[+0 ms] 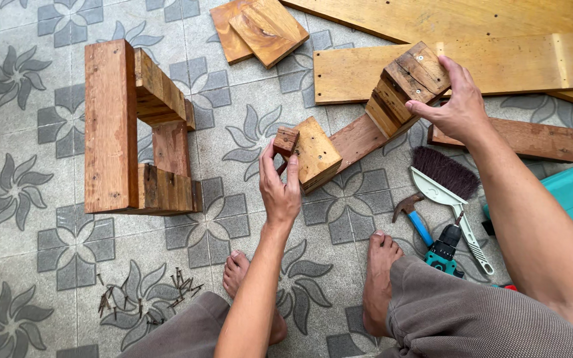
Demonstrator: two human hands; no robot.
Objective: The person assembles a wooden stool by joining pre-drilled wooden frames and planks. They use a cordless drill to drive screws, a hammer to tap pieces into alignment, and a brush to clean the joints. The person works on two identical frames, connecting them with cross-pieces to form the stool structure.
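My left hand reaches up from 6 o'clock, fingers pinched on a small wood block held against the near end of the wooden assembly. My right hand comes in from 4 o'clock, forearm long across the frame, fingers spread and clamped over the assembly's far stacked end. The assembly sits at centre, long axis running from 7 to 1 o'clock, raised at both ends. One U-shaped wooden frame stands at 9 o'clock, long axis 12 to 6. Two square offcuts lie at 12 o'clock. One brush, one hammer and one drill lie at 4 o'clock. Loose screws are scattered at 7 o'clock; count unclear.
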